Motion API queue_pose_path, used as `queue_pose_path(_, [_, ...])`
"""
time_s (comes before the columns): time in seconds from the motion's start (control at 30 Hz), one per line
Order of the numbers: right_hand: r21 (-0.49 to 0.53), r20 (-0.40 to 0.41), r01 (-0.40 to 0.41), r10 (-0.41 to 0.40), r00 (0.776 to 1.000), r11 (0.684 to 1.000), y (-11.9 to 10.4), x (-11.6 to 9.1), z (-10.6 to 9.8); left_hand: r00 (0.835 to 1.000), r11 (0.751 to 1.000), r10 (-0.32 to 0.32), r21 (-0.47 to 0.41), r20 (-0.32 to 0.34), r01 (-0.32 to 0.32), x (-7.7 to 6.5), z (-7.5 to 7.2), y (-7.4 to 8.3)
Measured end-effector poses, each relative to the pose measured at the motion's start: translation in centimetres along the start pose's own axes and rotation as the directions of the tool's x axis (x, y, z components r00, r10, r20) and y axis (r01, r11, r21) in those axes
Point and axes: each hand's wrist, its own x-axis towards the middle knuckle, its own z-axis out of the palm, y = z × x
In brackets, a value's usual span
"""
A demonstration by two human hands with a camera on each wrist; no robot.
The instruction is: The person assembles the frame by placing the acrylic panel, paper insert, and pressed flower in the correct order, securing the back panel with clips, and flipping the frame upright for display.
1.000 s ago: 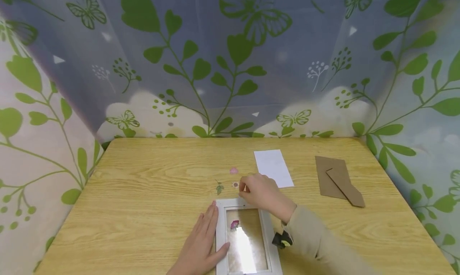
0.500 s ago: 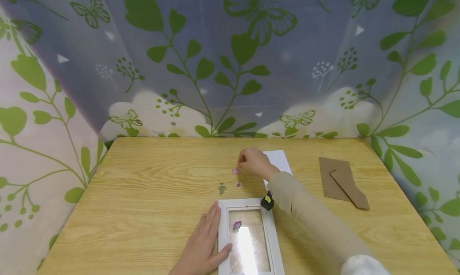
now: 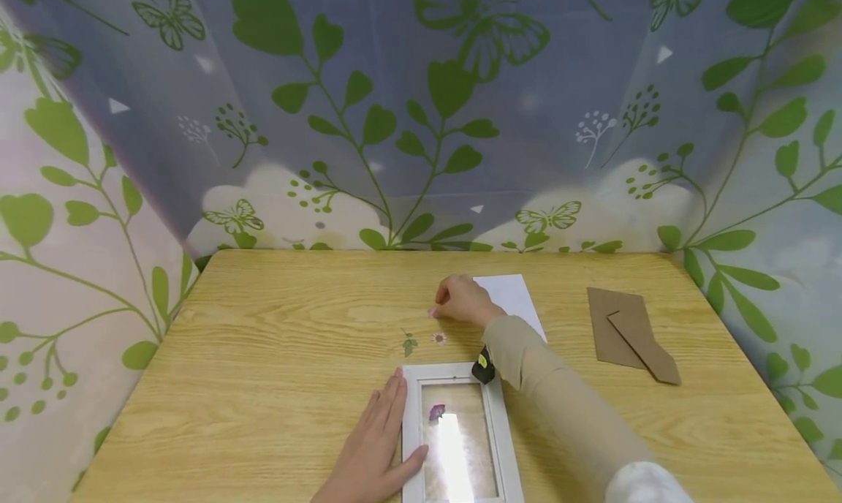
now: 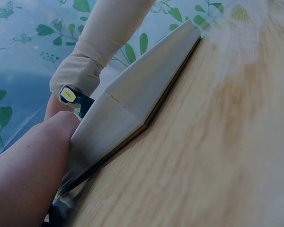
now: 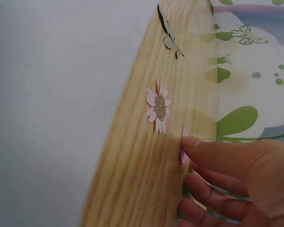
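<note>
Round the white frame (image 3: 503, 444): leaf sprig (image 3: 409, 343) at 11 o'clock, daisy (image 3: 438, 338) just shy of 12, brown board (image 3: 621, 327) out at 2
In the way: right hand (image 3: 463, 300) and sleeve (image 3: 559, 401) crossing the white sheet (image 3: 516, 298) at 1, black device (image 3: 483, 367) hiding some frame edge
In the frame: purple flower (image 3: 437, 412) at 11
Pink petal (image 3: 432, 313): near 12, clamped by right thumb and fingers
Left hand (image 3: 371, 444): at 9, fingers together, thumb apart

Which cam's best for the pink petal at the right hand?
Right wrist: the petal looks larger there, though nearly edge-on and partly behind the thumb. Head shows only a small bit of it at the right hand. Left wrist doesn't show it.
</note>
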Motion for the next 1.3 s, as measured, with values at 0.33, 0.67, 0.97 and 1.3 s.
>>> queue_pose_path(0.33, [-0.013, 0.036, 0.031, -0.030, 0.999, 0.999, -0.2, -0.1, -0.1, 1.000, 1.000, -0.007, -0.011, 0.024, 0.007, 0.1, -0.2, 0.2])
queue_pose_path(0.67, [0.005, 0.001, 0.071, -0.071, 0.997, 0.997, -0.2, -0.1, 0.0, 0.999, 1.000, -0.012, -0.022, 0.037, 0.013, 0.1, -0.2, 0.3])
queue_pose_path(0.97, [0.032, -0.010, 0.075, -0.075, 0.997, 0.997, -0.7, -0.6, -0.7, 1.000, 1.000, -0.005, -0.011, 0.011, 0.005, 0.2, -0.1, 0.3])
queue_pose_path(1.3, [0.002, -0.017, 0.125, -0.125, 0.992, 0.992, -2.4, -2.7, -1.9, 0.999, 0.999, -0.031, -0.036, 0.038, 0.033, 0.2, -0.4, 0.3])
